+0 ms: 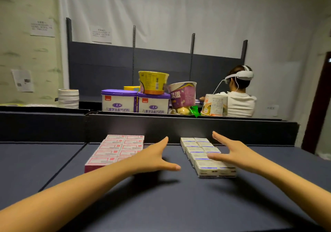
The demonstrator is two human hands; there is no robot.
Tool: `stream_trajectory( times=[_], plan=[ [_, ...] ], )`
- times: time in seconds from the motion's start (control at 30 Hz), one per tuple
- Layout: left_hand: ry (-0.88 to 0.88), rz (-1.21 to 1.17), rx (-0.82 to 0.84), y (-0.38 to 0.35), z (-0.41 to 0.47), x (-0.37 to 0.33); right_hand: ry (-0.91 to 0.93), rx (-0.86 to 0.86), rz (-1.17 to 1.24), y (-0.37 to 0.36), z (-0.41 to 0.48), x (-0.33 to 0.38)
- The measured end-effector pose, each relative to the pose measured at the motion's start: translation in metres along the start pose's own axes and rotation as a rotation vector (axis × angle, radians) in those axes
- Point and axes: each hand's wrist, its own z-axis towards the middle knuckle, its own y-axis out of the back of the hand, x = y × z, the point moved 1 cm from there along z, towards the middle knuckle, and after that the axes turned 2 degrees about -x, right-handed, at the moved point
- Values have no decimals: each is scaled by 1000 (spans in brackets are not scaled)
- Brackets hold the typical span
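Two blocks of small flat boxes lie on a dark blue shelf (161, 201). The pink-and-white boxes (114, 151) form two rows on the left. The white boxes with purple stripes (200, 151) form two rows on the right. My left hand (154, 157) reaches forward with straight fingers and spread thumb, beside the right edge of the pink block. My right hand (232, 152) is stretched out with straight fingers over the right side of the white block, its thumb above the boxes. Neither hand holds anything.
A dark back wall (197, 129) closes the shelf behind the boxes. Beyond it stand two purple-lidded tins (134, 102), a yellow cup (153, 83), a purple cup (182, 95), another cup (214, 105) and stacked white lids (68, 98). A person in a white headset (240, 91) sits at the back right.
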Motion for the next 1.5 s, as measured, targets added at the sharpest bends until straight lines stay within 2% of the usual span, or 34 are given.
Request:
stream_trajectory(
  times=[0.2,0.33,0.43,0.7,0.87,0.97,1.07,1.2,1.5],
  plan=[
    [216,-170,-119,-29,58,-16,-107,61,71,4,50,-70],
    [301,-174,-60,-45,79,-24,-102,206,106,-10,68,-77],
    [331,-182,-32,-53,92,-28,-24,229,173,-17,75,-71],
    [220,-249,38,-62,107,-30,18,249,197,-21,81,-65],
    [314,-174,64,-56,89,-15,-90,262,211,-12,72,-81],
    [268,-45,127,-59,65,-14,-28,368,222,-12,51,-99],
    [142,39,193,-62,49,-26,10,419,186,-13,37,-107],
    [-19,81,178,-68,50,-34,154,464,254,-11,25,-89],
    [-20,56,98,-71,50,-31,246,351,163,-15,17,-68]
  ],
)
